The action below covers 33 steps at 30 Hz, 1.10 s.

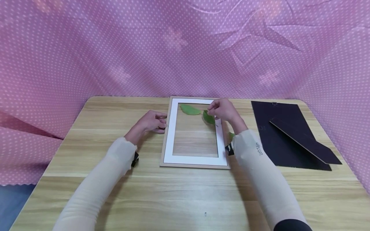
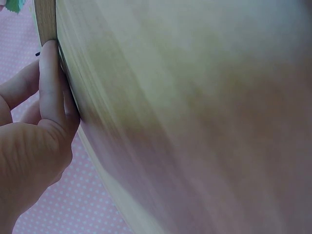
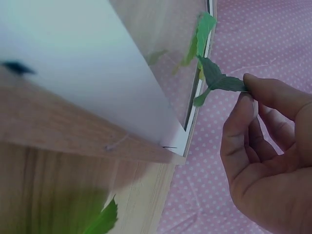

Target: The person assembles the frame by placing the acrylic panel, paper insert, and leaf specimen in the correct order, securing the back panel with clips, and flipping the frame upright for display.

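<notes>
A: How are our hands lying?

B: With the right hand (image 1: 224,109) we're pinching the toothed leaf (image 1: 207,118) between thumb and forefinger, by the far right corner of the frame's opening. With the left hand (image 1: 151,121) we're resting loosely spread fingers against the left edge of the frame (image 1: 195,166), gripping nothing.

A: How are we judging the handling?

B: We're expecting the toothed leaf to be very light, limp and easily torn, so we're favouring a gentle hold at one end. We're taking the frame as stiff and heavier, its clear pane probably slippery, its sides better for holding.

A: And edges, room?

B: The flat leaf (image 1: 189,109) is lying just left of ours, crowding that side; the near part of the opening is offering space. The frame is reaching the far edge of the bench (image 1: 173,195). Rightward, the black board (image 1: 280,112) is lying well apart.
</notes>
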Motion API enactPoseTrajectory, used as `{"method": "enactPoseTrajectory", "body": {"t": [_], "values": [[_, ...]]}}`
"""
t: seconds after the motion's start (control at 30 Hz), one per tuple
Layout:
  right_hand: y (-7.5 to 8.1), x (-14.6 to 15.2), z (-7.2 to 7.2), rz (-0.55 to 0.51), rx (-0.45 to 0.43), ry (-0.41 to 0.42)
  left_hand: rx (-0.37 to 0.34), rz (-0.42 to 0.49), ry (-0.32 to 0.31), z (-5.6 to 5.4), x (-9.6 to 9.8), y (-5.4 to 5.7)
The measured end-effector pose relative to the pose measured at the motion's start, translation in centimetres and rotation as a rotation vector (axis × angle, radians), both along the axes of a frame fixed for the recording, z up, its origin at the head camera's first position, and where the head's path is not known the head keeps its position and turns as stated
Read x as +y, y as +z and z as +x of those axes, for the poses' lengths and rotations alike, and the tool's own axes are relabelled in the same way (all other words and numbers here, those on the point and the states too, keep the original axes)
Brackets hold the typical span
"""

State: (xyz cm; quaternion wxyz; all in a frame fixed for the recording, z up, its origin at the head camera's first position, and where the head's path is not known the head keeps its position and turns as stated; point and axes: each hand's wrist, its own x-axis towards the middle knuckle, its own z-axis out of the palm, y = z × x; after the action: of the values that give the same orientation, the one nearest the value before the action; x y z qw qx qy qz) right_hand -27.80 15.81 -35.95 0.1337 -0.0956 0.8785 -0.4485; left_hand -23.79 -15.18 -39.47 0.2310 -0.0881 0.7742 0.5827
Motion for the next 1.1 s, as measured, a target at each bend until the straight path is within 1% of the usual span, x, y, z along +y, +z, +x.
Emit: {"method": "enactPoseTrajectory", "body": {"t": [0.23,0.43,0.6,0.73,0.9,1.0,1.1], "values": [[0.1,-0.3,0.0,0.019,0.005,-0.003,-0.002,-0.018,-0.007,-0.1,0.0,0.1],[0.4,-0.4,0.2,0.016,-0.006,-0.004,0.002,-0.005,-0.013,0.1,0.0,0.3],[0.4,-0.6,0.3,0.017,-0.01,0.003,0.003,0.003,-0.009,0.1,-0.1,0.1],[0.5,-0.9,0.5,0.04,0.004,0.024,0.003,0.002,-0.009,0.0,-0.2,0.0],[0.4,-1.5,0.6,0.092,0.047,0.054,0.002,0.0,-0.013,0.0,-0.2,0.1],[0.2,-1.9,0.7,0.118,0.062,0.087,0.002,-0.003,-0.012,0.0,-0.2,0.3],[0.0,-2.2,0.8,0.138,0.059,0.124,0.002,-0.005,-0.013,-0.1,-0.2,0.3]]}}
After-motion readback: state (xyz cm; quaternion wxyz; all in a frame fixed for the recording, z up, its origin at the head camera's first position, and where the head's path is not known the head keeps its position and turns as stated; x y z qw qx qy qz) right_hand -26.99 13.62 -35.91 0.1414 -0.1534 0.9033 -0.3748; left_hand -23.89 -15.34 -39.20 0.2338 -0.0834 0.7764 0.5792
